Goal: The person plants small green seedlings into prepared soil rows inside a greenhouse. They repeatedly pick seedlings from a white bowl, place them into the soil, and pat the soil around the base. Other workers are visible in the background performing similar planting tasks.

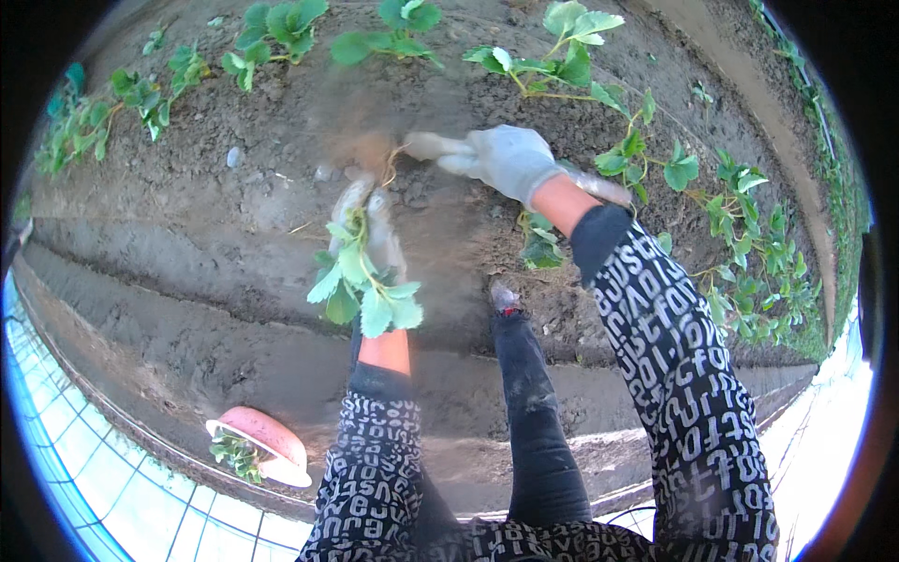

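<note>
My left hand [372,225], in a whitish glove, holds a strawberry seedling [362,270] by its crown. Its leaves hang toward my wrist and its thin bare roots [390,166] point away from me over the soil [449,232]. To the right, my right hand [502,158], gloved in light grey, reaches over the soil with its fingers extended toward the roots. Blur surrounds the fingertips. A pale, blurred object [600,188] shows beside the right wrist, apparently held in that hand; what it is cannot be told.
Strawberry plants [572,63] stand in a curved row across the far side and down the right. Another plant [542,246] grows below my right wrist. A pink basin [263,428] with plants lies at lower left. My leg and foot [506,298] are on the soil.
</note>
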A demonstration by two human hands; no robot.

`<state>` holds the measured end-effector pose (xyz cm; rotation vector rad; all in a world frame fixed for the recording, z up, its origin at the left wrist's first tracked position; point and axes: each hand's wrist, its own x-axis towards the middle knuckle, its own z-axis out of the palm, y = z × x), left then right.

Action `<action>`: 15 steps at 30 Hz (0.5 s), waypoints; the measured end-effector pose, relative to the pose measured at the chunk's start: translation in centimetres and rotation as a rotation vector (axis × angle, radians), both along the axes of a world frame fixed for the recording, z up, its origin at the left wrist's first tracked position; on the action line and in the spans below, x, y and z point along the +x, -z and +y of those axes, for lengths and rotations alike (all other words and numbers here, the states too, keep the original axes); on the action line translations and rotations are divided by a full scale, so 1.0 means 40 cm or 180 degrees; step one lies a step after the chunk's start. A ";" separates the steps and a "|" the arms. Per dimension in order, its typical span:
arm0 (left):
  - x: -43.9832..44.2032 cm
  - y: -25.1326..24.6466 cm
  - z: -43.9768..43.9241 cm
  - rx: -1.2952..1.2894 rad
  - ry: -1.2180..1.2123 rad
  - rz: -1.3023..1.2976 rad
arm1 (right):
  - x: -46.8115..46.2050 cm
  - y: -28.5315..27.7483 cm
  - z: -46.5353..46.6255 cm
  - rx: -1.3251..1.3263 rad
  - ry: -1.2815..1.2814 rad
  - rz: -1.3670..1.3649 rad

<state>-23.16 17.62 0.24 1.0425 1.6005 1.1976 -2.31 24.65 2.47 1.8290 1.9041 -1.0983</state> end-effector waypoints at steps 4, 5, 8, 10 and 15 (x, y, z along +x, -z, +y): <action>0.020 -0.024 0.045 0.0575 0.0334 0.0510 | -0.012 -0.006 -0.044 0.0100 0.0294 0.0145; 0.023 -0.004 0.059 0.0877 0.0391 0.0469 | -0.014 0.004 -0.055 0.0205 0.0304 0.0172; 0.066 0.047 0.087 0.1280 0.0663 0.1208 | 0.011 0.000 -0.080 0.0311 0.0493 0.0172; 0.066 0.088 0.068 0.0919 0.0809 0.2140 | 0.027 0.027 -0.107 0.0663 0.0537 0.0195; 0.056 0.149 0.054 0.1268 0.1256 0.2751 | 0.043 0.053 -0.125 0.0912 0.0713 0.0328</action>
